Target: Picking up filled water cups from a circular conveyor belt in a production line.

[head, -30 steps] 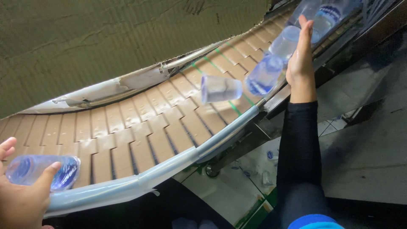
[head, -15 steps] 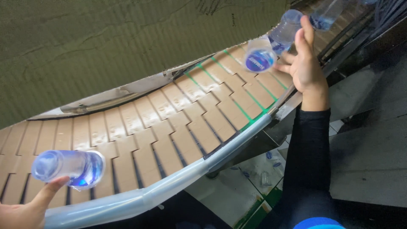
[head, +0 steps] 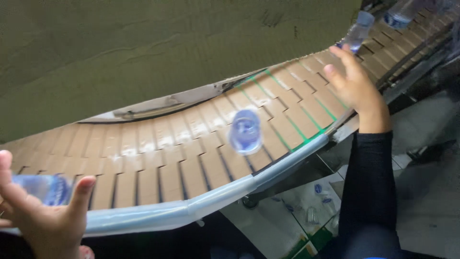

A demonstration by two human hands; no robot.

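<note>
Your left hand (head: 40,216), at seven o'clock, curls its grip around a clear water bottle (head: 43,188) lying on its side at the belt's near edge. Your right hand (head: 355,84), at two o'clock, is spread open, fingertips close to another bottle (head: 355,33), as if to steady it. A third bottle (head: 245,131) rides mid-belt, blurred. The tan slatted conveyor (head: 158,158) curves beneath a dull green wall (head: 143,48); grey floor lies below at four o'clock
</note>
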